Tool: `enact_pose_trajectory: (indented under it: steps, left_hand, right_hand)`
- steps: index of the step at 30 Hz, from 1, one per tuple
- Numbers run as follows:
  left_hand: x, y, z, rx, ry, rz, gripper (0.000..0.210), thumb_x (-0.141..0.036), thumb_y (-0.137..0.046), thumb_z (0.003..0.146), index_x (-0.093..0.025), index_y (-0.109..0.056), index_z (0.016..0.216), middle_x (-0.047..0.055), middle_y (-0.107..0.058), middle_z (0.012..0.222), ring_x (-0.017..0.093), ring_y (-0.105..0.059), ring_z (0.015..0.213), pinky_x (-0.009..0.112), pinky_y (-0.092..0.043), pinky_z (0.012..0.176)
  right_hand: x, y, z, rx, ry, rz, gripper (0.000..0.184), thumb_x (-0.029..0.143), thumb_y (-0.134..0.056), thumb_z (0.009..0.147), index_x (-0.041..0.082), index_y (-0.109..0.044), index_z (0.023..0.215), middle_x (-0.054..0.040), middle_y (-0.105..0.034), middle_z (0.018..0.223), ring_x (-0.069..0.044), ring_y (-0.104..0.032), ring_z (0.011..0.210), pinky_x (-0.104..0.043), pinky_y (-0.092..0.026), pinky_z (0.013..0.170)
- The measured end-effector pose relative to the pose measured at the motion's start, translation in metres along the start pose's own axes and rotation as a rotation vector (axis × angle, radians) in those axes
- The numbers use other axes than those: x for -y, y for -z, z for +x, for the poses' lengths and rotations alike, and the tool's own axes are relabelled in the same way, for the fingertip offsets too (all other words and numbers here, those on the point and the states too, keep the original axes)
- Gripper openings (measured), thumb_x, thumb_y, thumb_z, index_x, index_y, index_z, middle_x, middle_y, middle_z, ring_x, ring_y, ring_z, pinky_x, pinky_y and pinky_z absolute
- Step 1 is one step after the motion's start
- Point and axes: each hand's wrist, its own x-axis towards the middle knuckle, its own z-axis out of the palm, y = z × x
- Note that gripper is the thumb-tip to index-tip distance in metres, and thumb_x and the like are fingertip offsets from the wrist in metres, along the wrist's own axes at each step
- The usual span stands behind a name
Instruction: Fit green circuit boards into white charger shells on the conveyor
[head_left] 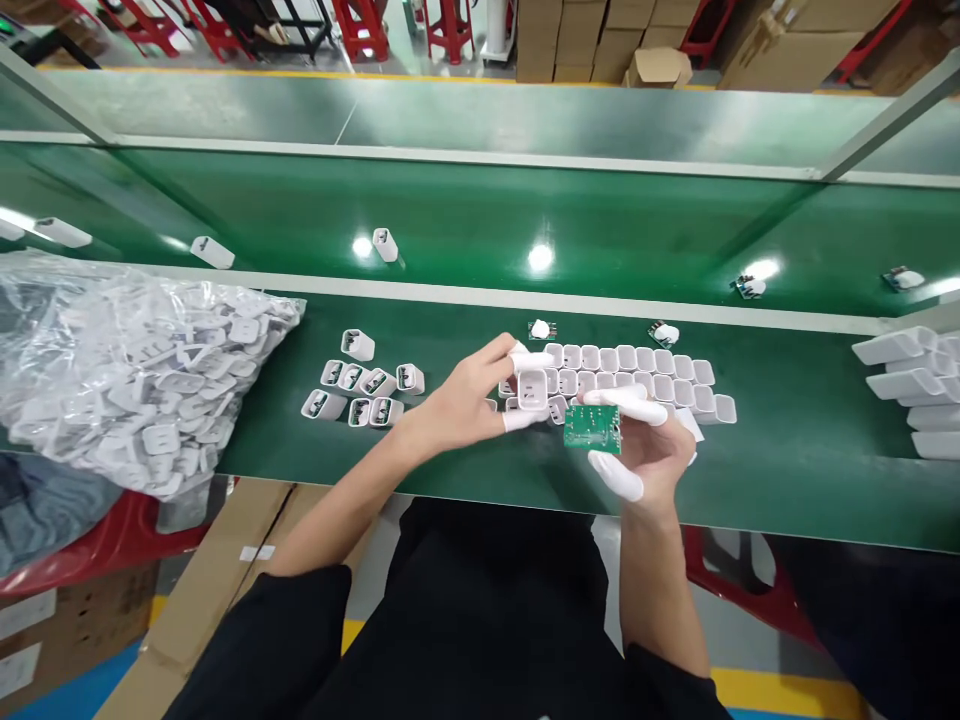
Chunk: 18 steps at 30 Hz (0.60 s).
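Note:
My left hand (480, 390), with white finger cots on its fingertips, grips a white charger housing (532, 391) whose open end faces up toward me. Just to the right, my right hand (649, 440) pinches a green circuit board (591, 428) between white-capped thumb and fingers. The board is apart from the housing. Behind both hands stand rows of open white housings (645, 360), partly hidden by my fingers. Left of my left arm sits a loose group of white housings (377, 382) with dark parts showing inside.
A clear plastic bag of white plastic pieces (150, 370) lies at the left. More white housings (915, 385) are stacked at the right edge. Two small boards (664, 333) rest near the back strip. Housings and boards also sit on the green conveyor belt (465, 225) beyond.

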Motion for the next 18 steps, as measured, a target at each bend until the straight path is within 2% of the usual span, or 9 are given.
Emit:
enact_pose_trajectory:
  steps: [3, 7, 10, 13, 18]
  left_hand:
    - [-0.021, -0.006, -0.022, -0.068, -0.021, -0.032, 0.059, -0.041, -0.092, 0.101, -0.025, -0.067, 0.152, 0.005, -0.072, 0.113, 0.019, -0.070, 0.090, 0.033, -0.064, 0.077]
    - [-0.030, -0.009, -0.034, -0.132, -0.080, -0.035, 0.049, -0.033, -0.094, 0.098, -0.025, -0.069, 0.140, 0.003, -0.075, 0.104, 0.018, -0.071, 0.083, 0.033, -0.065, 0.073]
    - [-0.031, -0.008, -0.037, -0.150, -0.129, 0.012, 0.050, -0.034, -0.097, 0.095, -0.025, -0.071, 0.136, 0.006, -0.076, 0.106, 0.022, -0.077, 0.092, 0.036, -0.069, 0.077]
    - [-0.030, -0.006, -0.040, -0.160, -0.145, 0.017, 0.053, -0.034, -0.096, 0.097, -0.025, -0.071, 0.142, 0.009, -0.077, 0.116, 0.024, -0.080, 0.102, 0.037, -0.071, 0.082]
    - [-0.030, -0.005, -0.043, -0.176, -0.154, 0.020, 0.052, -0.032, -0.093, 0.099, -0.028, -0.072, 0.147, 0.009, -0.078, 0.119, 0.024, -0.080, 0.105, 0.038, -0.072, 0.084]
  right_hand:
    - [0.009, -0.008, -0.002, 0.017, 0.047, 0.021, 0.054, 0.024, -0.098, 0.083, 0.035, -0.087, 0.134, -0.0062, -0.090, 0.116, -0.031, -0.089, 0.102, -0.051, -0.081, 0.084]
    - [0.013, -0.020, -0.004, 0.055, 0.095, 0.008, 0.058, 0.026, -0.099, 0.085, 0.036, -0.086, 0.140, -0.0076, -0.091, 0.118, -0.036, -0.090, 0.108, -0.056, -0.082, 0.086]
    - [0.014, -0.025, -0.007, 0.107, 0.119, -0.010, 0.058, 0.030, -0.099, 0.087, 0.035, -0.085, 0.143, -0.0097, -0.091, 0.117, -0.038, -0.090, 0.109, -0.059, -0.081, 0.086]
    - [0.016, -0.028, -0.009, 0.126, 0.134, -0.063, 0.058, 0.028, -0.096, 0.088, 0.036, -0.084, 0.144, -0.0091, -0.091, 0.118, -0.036, -0.089, 0.105, -0.056, -0.080, 0.085]
    - [0.018, -0.029, -0.011, 0.145, 0.154, -0.100, 0.060, 0.025, -0.092, 0.089, 0.036, -0.083, 0.147, -0.0087, -0.091, 0.119, -0.034, -0.089, 0.102, -0.054, -0.079, 0.080]
